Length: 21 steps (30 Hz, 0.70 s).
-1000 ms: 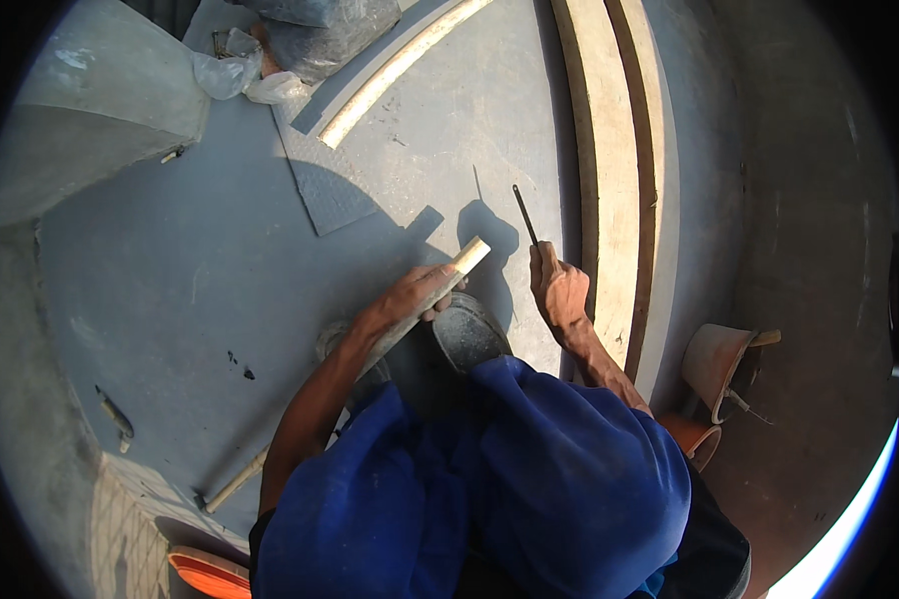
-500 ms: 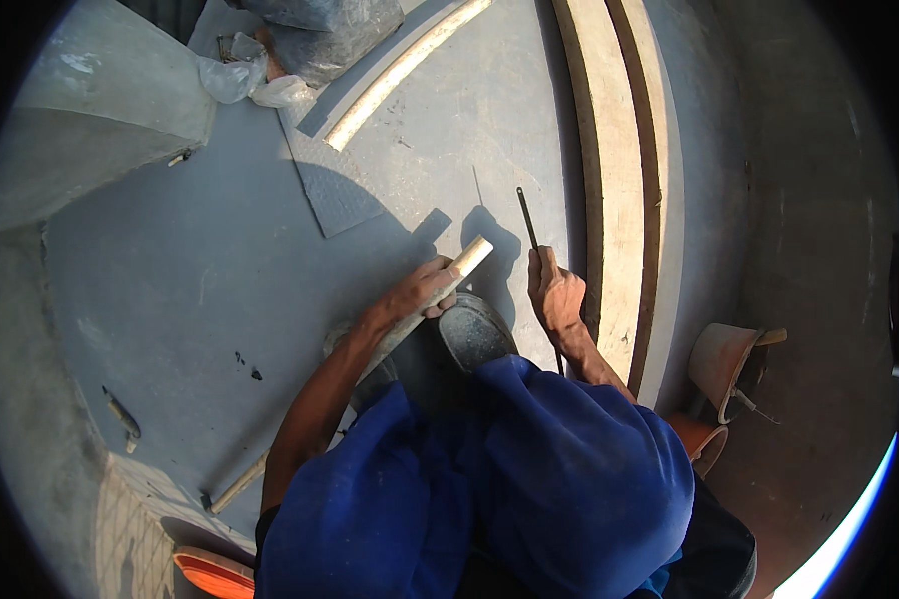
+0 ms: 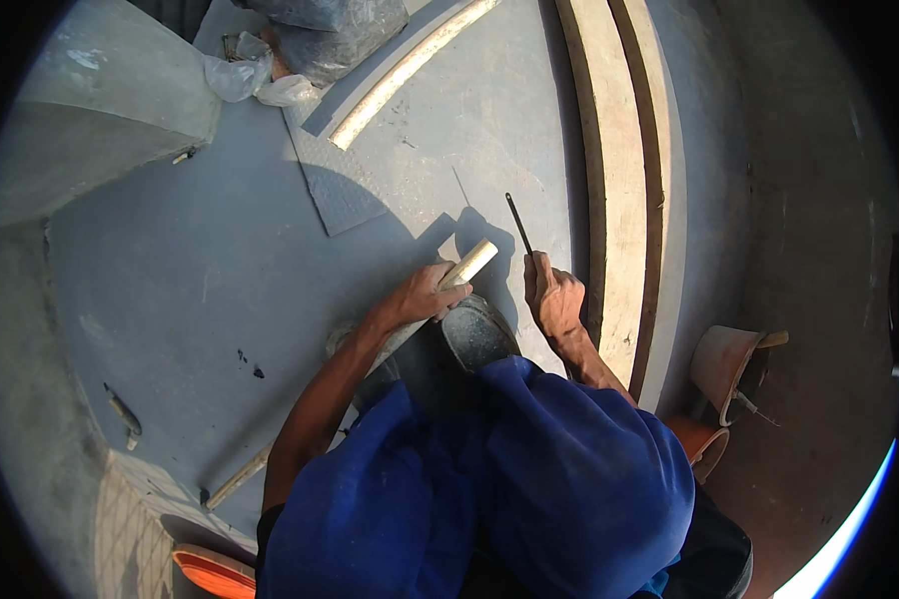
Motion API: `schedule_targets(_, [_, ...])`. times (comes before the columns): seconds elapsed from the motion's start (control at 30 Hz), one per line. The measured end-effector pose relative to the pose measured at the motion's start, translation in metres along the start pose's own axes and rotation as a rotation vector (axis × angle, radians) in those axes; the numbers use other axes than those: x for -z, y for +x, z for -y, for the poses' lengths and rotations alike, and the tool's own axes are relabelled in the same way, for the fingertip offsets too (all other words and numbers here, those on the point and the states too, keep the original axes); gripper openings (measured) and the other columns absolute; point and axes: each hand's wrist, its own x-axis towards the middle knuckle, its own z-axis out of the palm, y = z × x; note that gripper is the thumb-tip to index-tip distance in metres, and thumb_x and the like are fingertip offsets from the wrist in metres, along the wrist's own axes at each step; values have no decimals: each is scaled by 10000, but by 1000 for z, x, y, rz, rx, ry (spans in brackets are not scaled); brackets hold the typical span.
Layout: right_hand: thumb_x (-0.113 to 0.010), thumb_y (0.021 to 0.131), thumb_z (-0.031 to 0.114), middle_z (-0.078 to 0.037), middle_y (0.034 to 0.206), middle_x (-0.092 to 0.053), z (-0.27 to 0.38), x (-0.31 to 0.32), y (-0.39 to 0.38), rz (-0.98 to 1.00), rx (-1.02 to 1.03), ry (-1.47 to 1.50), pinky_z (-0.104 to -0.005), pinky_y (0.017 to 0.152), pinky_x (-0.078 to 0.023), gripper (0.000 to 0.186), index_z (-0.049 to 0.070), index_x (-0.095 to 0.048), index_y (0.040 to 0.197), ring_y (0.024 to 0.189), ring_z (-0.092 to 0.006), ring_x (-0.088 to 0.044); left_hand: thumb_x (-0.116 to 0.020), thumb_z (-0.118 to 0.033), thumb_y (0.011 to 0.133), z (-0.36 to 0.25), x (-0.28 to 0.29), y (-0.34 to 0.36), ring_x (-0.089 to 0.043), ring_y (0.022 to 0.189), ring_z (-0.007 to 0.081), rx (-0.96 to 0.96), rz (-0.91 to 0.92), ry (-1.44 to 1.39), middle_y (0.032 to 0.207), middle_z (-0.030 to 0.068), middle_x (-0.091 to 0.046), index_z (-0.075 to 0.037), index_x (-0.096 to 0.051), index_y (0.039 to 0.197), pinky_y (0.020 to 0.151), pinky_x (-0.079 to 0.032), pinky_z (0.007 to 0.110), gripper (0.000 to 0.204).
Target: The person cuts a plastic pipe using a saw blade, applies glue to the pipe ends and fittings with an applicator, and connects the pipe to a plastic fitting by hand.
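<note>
Your left hand (image 3: 430, 295) is closed around a pale stick (image 3: 476, 262), whose squared end slants up and to the right past your fingers while its lower length runs back beside your forearm. Your right hand (image 3: 556, 299), well apart from the left, grips a thin dark strip (image 3: 518, 222) in a closed fist, the free end pointing up and slightly left of that hand. Stick and strip are not touching. Just below and right of your left hand is a dusty shoe (image 3: 474, 336), with your blue trousers (image 3: 579, 459) below both hands. To the right of your right hand, two long boards (image 3: 614, 180) lie side by side on the grey floor (image 3: 200, 260). Beyond your left hand, farther up, are a bent-looking pale strip (image 3: 410, 75) and a flat grey sheet (image 3: 340, 200).
</note>
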Motion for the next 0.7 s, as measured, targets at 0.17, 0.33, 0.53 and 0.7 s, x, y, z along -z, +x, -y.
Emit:
schedule_targets(0.17, [-523, 890, 161, -95, 551, -572, -2, -11, 3, 87, 31, -32, -346, 444, -441, 82, 80, -528, 901, 448, -249, -551, -589, -223, 874, 6, 3, -2, -470, 467, 63, 12, 18, -27, 630, 14, -512, -9, -515, 852, 411, -378, 229, 228])
schedule_targets(0.33, [-530, 892, 144, -64, 515, -543, 9, -10, -9, -108, 441, 136, -302, 414, -416, 76, 80, -535, 933, 423, -195, -537, -598, -255, 875, -4, 3, -1, -499, 480, 81, 33, -5, -14, 653, 60, -554, 43, -437, 1016, 434, -412, 235, 367])
schedule_targets(0.53, [-494, 911, 160, -68, 527, -570, 11, -1, -7, -140, 306, 144, -317, 416, -448, 83, 80, -510, 895, 437, -230, -563, -571, -276, 890, 3, 2, -2, -496, 495, 78, -47, 6, 26, 656, 33, -544, 14, -497, 944, 444, -411, 235, 304])
schedule_targets(0.7, [-503, 904, 170, -110, 543, -570, -18, -12, 9, 11, -138, -36, -352, 462, -449, 95, 77, -521, 887, 452, -244, -565, -556, -279, 895, 1, 3, -3, -484, 499, 74, -45, 54, -71, 654, 27, -535, 6, -536, 898, 456, -399, 227, 286])
